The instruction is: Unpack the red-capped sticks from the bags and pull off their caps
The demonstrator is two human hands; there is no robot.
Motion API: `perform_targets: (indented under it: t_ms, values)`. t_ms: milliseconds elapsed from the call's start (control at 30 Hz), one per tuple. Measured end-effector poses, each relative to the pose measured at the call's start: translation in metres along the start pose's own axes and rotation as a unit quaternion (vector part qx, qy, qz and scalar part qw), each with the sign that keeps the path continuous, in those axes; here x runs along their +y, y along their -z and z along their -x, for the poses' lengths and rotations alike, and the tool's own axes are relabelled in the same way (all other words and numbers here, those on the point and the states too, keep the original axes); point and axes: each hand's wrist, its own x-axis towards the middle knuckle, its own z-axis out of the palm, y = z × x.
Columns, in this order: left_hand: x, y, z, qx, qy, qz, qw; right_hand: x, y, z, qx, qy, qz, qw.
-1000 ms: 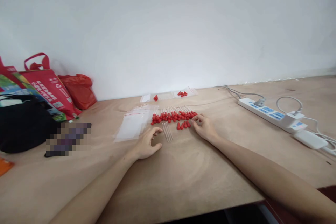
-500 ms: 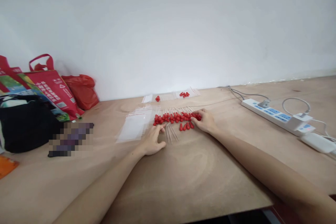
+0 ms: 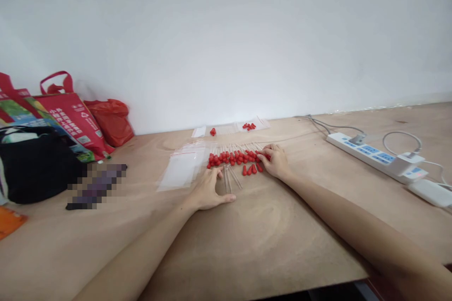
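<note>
Two bare hands rest on the wooden table (image 3: 247,244). The left hand (image 3: 207,191) lies with its thumb stretched out flat and its fingers (image 3: 216,172) loosely curved. Their tips touch about three bare glass tubes (image 3: 229,178), which lie at one o'clock from the hand.

The right hand (image 3: 276,162) has its fingers bunched together at the right end of a row of red-bulbed droppers (image 3: 235,156). Whether it pinches one I cannot tell. The row holds roughly twenty, too crowded to count exactly. Four loose red bulbs (image 3: 251,169) lie just beside it at six o'clock.

A stack of clear bags (image 3: 181,169) lies at nine o'clock from the row. At twelve o'clock, near the wall, lie two more small bags (image 3: 229,128) with red bulbs in them.

One white power strip (image 3: 367,154) sits well apart at three o'clock. Far out at nine o'clock stand one red tote (image 3: 72,117), one red plastic bag (image 3: 112,121) and one black bag (image 3: 31,164).
</note>
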Motion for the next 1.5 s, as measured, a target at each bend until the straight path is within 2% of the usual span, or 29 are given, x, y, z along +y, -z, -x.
perform_targets:
  t_ms: [167, 267, 367, 467, 567, 633, 733, 800, 900, 1033, 1100, 1167, 1367, 1500]
  values:
    - [-0.002, -0.003, -0.001, 0.015, 0.003, 0.000, 1.000, -0.008, 0.009, 0.006, 0.086, 0.011, -0.077, 0.993]
    - [-0.005, -0.003, -0.001, 0.024, -0.011, 0.004, 1.000, -0.016, 0.016, 0.012, 0.106, 0.005, -0.165, 0.981]
    - [-0.007, -0.004, -0.001, 0.028, -0.022, 0.011, 0.999, -0.028, 0.021, 0.021, 0.069, -0.047, -0.291, 0.953]
    - [-0.010, -0.004, -0.001, 0.033, -0.024, 0.025, 0.999, -0.042, 0.023, 0.032, -0.006, -0.116, -0.425, 0.898]
    - [-0.013, -0.005, 0.001, 0.056, -0.025, 0.042, 0.997, -0.052, 0.024, 0.040, -0.058, -0.146, -0.493, 0.856]
    - [-0.012, -0.005, 0.003, 0.107, -0.033, 0.046, 0.993, -0.057, 0.023, 0.044, -0.077, -0.140, -0.507, 0.847]
    - [-0.006, -0.004, 0.007, 0.205, -0.089, -0.007, 0.975, -0.063, 0.018, 0.049, -0.091, -0.086, -0.490, 0.862]
    - [-0.001, -0.004, 0.009, 0.236, -0.145, -0.081, 0.958, -0.068, 0.014, 0.053, -0.098, -0.037, -0.462, 0.881]
    - [0.004, -0.008, 0.012, 0.215, -0.216, -0.168, 0.938, -0.073, 0.011, 0.059, -0.096, 0.019, -0.414, 0.905]
    - [0.004, -0.011, 0.017, 0.201, -0.259, -0.197, 0.924, -0.077, 0.017, 0.063, -0.091, 0.129, -0.300, 0.941]
    - [0.003, -0.011, 0.019, 0.215, -0.265, -0.198, 0.919, -0.077, 0.021, 0.062, -0.104, 0.183, -0.256, 0.943]
    - [0.003, -0.011, 0.021, 0.218, -0.271, -0.194, 0.917, -0.077, 0.025, 0.062, -0.122, 0.210, -0.241, 0.940]
    - [0.000, -0.016, 0.021, 0.225, -0.277, -0.174, 0.918, -0.078, 0.031, 0.059, -0.165, 0.227, -0.236, 0.930]
    - [0.002, -0.015, 0.021, 0.201, -0.265, -0.167, 0.928, -0.078, 0.031, 0.058, -0.179, 0.227, -0.246, 0.925]
